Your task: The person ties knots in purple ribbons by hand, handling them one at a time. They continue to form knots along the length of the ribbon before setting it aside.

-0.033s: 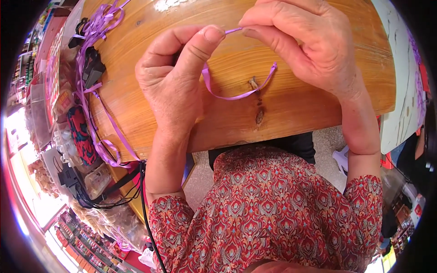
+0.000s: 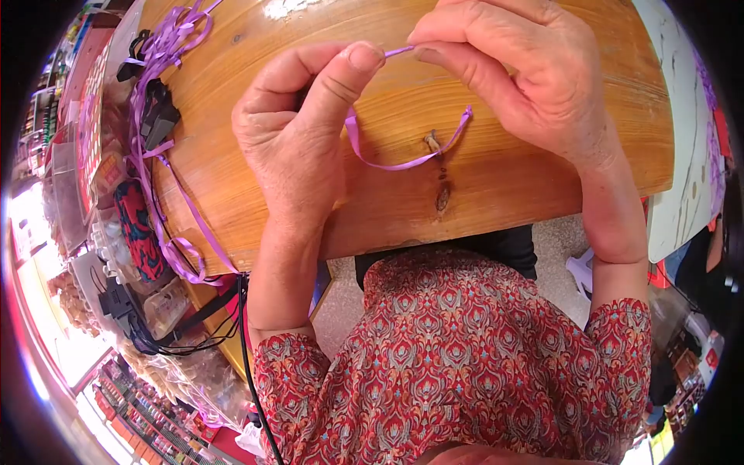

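Note:
A narrow purple ribbon (image 2: 399, 166) hangs in a curve below my hands, over the wooden table. Its loose end, by the dark knot in the wood, looks knotted. My left hand (image 2: 306, 116) pinches the ribbon between thumb and curled forefinger. Close by on the right, my right hand (image 2: 527, 74) grips the same strip with thumb and fingertips. Only a short, narrow length shows between the two pinches, and it looks taut. Fingers hide the rest of the ribbon inside each grip.
More purple ribbon (image 2: 174, 39) lies tangled along the left edge of the wooden table (image 2: 387, 221), beside black clips or plugs (image 2: 159, 116). Black cables (image 2: 244, 310) run down at the left. A red and black patterned pouch (image 2: 143, 232) sits there too. A white marbled surface (image 2: 682, 155) adjoins at right.
My left hand has shifted very slightly to the right. Both pinches on the ribbon stay the same.

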